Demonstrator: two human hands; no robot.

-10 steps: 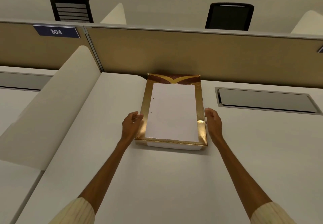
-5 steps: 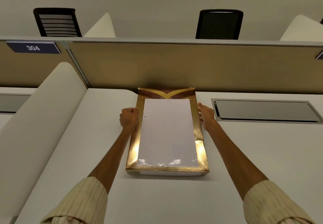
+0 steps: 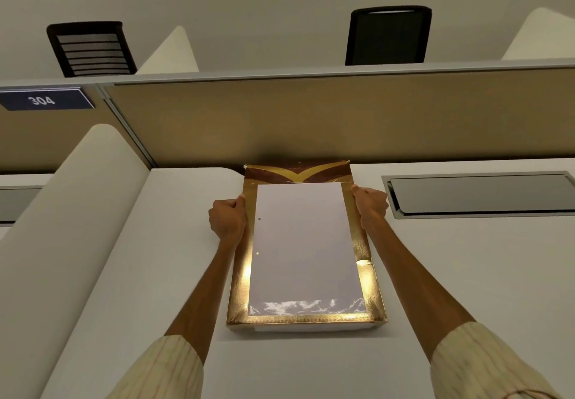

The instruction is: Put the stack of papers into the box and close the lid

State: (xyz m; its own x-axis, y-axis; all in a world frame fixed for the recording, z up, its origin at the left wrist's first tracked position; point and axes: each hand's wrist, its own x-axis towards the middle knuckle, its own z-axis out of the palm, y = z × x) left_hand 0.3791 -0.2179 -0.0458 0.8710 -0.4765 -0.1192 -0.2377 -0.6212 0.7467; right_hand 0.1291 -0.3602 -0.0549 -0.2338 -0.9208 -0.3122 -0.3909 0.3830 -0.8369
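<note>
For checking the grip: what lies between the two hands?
In the head view, only the gold box with its clear-window lid lies between the left hand and the right hand.

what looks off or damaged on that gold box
The gold box lid is frayed and torn at its far corners, near the partition. Otherwise it sits square on the desk, with the left hand and right hand gripping its sides.

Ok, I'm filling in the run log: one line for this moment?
stage: closing lid | left hand: gripping gold lid left edge | right hand: gripping right edge | lid: on box, on desk
</note>
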